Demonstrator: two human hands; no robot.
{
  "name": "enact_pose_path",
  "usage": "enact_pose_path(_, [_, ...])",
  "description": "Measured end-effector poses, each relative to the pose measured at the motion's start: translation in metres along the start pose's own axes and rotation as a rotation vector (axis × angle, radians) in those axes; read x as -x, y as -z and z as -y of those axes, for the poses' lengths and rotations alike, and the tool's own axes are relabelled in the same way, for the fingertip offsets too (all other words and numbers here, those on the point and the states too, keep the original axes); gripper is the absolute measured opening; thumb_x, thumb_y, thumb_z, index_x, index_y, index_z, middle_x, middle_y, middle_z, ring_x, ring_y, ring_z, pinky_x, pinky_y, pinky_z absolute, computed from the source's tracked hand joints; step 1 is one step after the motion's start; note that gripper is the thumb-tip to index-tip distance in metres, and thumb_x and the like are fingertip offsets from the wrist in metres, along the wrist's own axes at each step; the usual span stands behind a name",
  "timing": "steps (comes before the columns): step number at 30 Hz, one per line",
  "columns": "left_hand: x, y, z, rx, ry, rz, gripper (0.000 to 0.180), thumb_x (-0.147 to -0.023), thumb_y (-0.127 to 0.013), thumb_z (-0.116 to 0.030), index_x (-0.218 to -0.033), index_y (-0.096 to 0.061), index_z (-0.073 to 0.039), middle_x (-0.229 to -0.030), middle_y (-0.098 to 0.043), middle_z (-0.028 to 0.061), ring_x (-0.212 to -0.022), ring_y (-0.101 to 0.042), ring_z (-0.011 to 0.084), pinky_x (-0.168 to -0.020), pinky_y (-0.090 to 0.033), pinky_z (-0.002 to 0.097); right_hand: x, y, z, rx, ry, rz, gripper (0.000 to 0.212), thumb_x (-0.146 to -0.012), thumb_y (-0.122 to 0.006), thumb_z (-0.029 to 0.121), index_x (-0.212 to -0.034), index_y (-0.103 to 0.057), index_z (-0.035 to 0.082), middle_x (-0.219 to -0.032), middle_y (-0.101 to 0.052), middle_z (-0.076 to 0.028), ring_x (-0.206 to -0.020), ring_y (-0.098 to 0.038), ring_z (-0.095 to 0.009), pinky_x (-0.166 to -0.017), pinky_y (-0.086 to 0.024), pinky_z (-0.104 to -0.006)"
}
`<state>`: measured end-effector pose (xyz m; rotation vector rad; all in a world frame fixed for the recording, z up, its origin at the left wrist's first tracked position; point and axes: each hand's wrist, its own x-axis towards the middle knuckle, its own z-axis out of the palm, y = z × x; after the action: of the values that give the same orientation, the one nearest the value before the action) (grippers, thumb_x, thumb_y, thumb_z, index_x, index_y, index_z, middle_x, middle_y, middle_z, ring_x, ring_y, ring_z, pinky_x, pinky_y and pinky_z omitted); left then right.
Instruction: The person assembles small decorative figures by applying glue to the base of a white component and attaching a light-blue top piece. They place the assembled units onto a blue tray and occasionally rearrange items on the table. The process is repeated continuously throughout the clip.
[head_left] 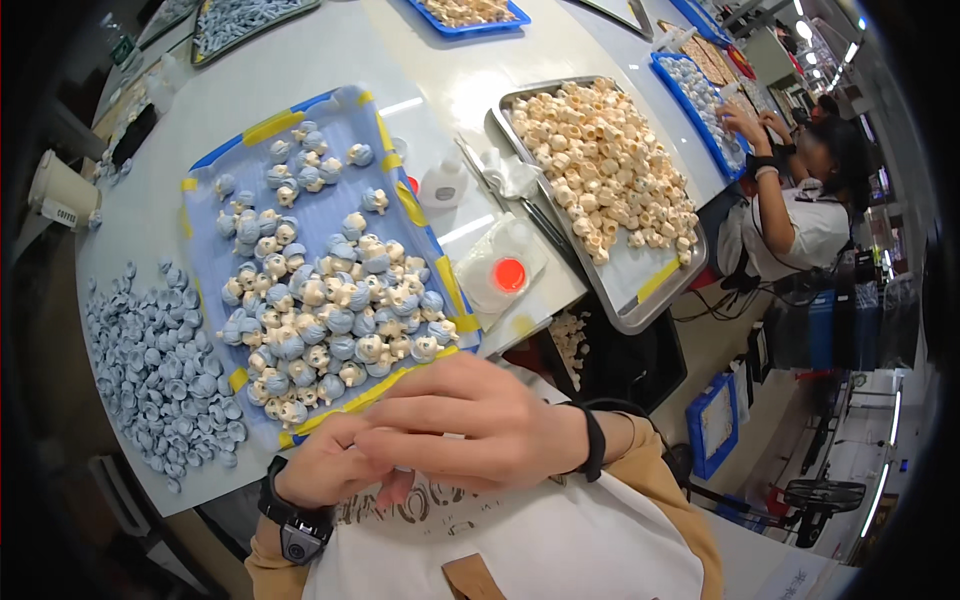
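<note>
My left hand (pixel 328 462) and my right hand (pixel 488 422) meet in front of my apron, just past the near edge of the tray. Their fingers are pinched together and overlap, and whatever lies between them is hidden. Beyond them stands a blue-lined tray (pixel 205 215) edged with yellow tape. It bears many small doll heads (pixel 340 320) with cream faces and light-blue hair. Left of the tray, a heap of light-blue hair shells (pixel 165 370) lies on the table. To the right, a metal tray (pixel 640 318) holds a mound of hollow cream head pieces (pixel 590 150).
Between the trays are a white bottle (pixel 443 185), a red-capped container (pixel 508 275) and a dark-handled tool (pixel 545 225). A cup (pixel 58 185) stands at the far left. At the right, a co-worker (pixel 790 215) reaches to a blue tray (pixel 690 100). A black bin (pixel 640 370) sits below the table edge.
</note>
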<state>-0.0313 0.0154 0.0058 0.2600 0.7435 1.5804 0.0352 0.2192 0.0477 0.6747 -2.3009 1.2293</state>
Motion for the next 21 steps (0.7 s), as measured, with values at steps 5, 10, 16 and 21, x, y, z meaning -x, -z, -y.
enact_pose_path(5, [0.001,-0.003,-0.002,0.073,-0.040,-0.107,0.036,-0.087,-0.050,-0.011,-0.118,-0.051,0.007,-0.081,-0.058,0.0127,-0.063,-0.058,0.0172,-0.052,-0.046,0.0278,0.005,-0.013,-0.009,0.092,-0.002,-0.082,0.044,-0.062,-0.066,0.007,-0.105,-0.058,0.001,-0.093,-0.057,-0.010,-0.078,-0.055,-0.025,-0.067,-0.045,-0.0346])
enact_pose_path(10, [0.000,0.001,-0.004,-0.036,0.013,-0.130,0.039,-0.085,-0.050,-0.009,-0.121,-0.048,0.007,-0.091,-0.058,0.0142,-0.065,-0.058,0.0145,-0.053,-0.047,0.0248,0.005,-0.002,-0.005,-0.025,-0.177,-0.035,0.037,-0.059,-0.069,-0.004,-0.095,-0.062,0.001,-0.087,-0.062,-0.010,-0.074,-0.060,-0.024,-0.064,-0.046,-0.0315])
enact_pose_path(16, [-0.001,0.000,-0.009,0.081,-0.114,-0.232,0.040,-0.082,-0.052,-0.004,-0.120,-0.047,0.009,-0.102,-0.058,0.0163,-0.072,-0.059,0.0137,-0.058,-0.049,0.0230,0.010,0.069,-0.012,0.459,-0.507,-0.223,0.032,-0.062,-0.069,-0.005,-0.093,-0.063,0.001,-0.086,-0.062,-0.011,-0.077,-0.060,-0.023,-0.066,-0.048,-0.0301])
enact_pose_path(21, [-0.002,0.007,-0.003,0.119,-0.189,-0.281,0.039,-0.079,-0.054,-0.001,-0.117,-0.049,0.007,-0.105,-0.058,0.0177,-0.074,-0.059,0.0144,-0.061,-0.049,0.0238,0.012,0.072,-0.036,0.508,-0.403,0.048,0.030,-0.065,-0.068,-0.004,-0.093,-0.063,0.004,-0.085,-0.059,-0.009,-0.074,-0.056,-0.025,-0.063,-0.045,-0.0332])
